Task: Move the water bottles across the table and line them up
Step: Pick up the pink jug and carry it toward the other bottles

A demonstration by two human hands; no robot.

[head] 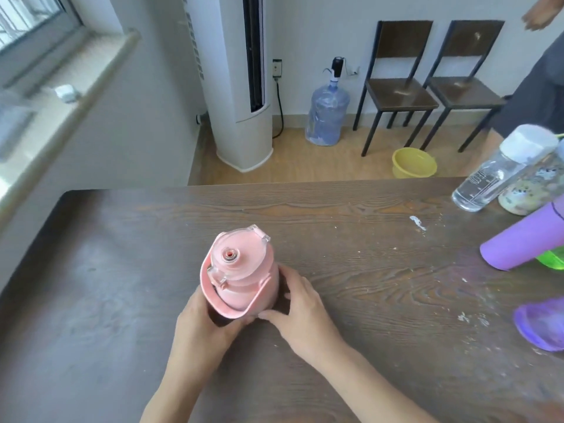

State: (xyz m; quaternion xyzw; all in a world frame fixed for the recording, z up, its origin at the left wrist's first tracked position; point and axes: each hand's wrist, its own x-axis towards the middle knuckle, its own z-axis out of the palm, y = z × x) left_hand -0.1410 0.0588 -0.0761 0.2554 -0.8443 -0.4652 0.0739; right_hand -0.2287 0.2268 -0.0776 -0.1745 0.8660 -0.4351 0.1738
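Observation:
A pink water bottle [241, 270] with a clear flip lid and a pink strap stands upright near the middle of the dark wooden table [122, 270]. My left hand [204, 322] wraps its lower left side and my right hand [302, 312] holds its lower right side. At the table's right edge stand a clear bottle [494, 175] with a white cap, a speckled bottle [531, 187], a purple bottle [525, 242], a green bottle [552, 261] behind it, and a second purple bottle [543, 325], partly cut off.
Beyond the table's far edge are a yellow bucket [413, 163], a large blue water jug [328, 114], a white standing air conditioner [241, 80] and two dark chairs [399, 87]. Another person [537, 87] stands at the far right.

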